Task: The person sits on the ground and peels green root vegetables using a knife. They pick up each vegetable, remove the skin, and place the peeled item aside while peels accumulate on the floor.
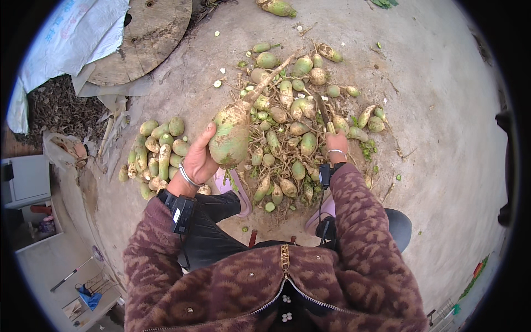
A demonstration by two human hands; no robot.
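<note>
My left hand [200,160] grips a large green radish [229,138] by its side, the long pale root pointing up and away to the right, with a tuft of leaves at its base. My right hand [336,143] is closed on the light handle of a knife [322,109], whose dark blade points away from me over a loose heap of radishes [308,144]. The heap has tangled roots, leaves and cut pieces among it. Left of my left hand lies a second pile of radishes [164,160].
A round wooden board [152,44] and white sheeting [66,36] are at upper left, beside dark dry debris [58,105]. A lone radish [276,8] lies at the far top. My pink slippers [233,191] border the heap. A pale cabinet [26,180] stands at left.
</note>
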